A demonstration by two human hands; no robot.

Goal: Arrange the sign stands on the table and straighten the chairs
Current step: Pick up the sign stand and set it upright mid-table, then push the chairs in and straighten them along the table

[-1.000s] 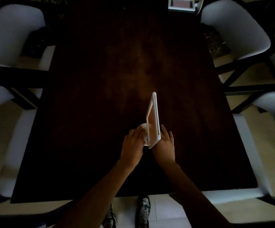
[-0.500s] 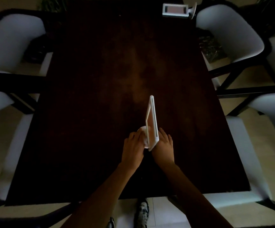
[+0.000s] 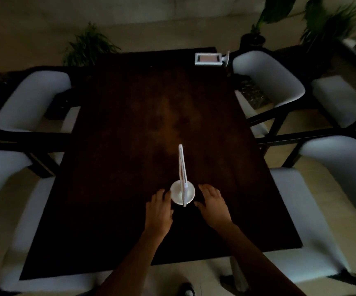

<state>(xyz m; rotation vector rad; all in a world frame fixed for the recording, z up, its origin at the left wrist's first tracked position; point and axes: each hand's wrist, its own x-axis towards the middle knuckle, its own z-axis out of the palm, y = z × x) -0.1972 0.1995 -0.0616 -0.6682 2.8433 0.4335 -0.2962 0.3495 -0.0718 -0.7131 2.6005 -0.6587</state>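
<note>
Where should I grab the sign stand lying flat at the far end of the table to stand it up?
Probably by the frame's long edges, from above. The far sign stand lies on its side near the table's far right corner, its round base sticking out toward the chair, so the flat frame is the easier hold.

Near sign stand (image 3: 182, 178) edge-on, face unreadable; far sign stand (image 3: 208, 59) print too small; left chair (image 3: 0, 176) blurred, cropped.

White stands, dark brown desk, pale chairs

Near sign stand (image 3: 182, 184) all white, round base white; far sign stand (image 3: 210, 59) white frame, pinkish insert. Desk (image 3: 130, 129) dark reddish-brown, mottled lighter patch mid. 4 chairs (image 3: 266, 82) off-white seats, black frames. Floor (image 3: 332, 201) beige. Plants (image 3: 89, 45) dark green.
</note>
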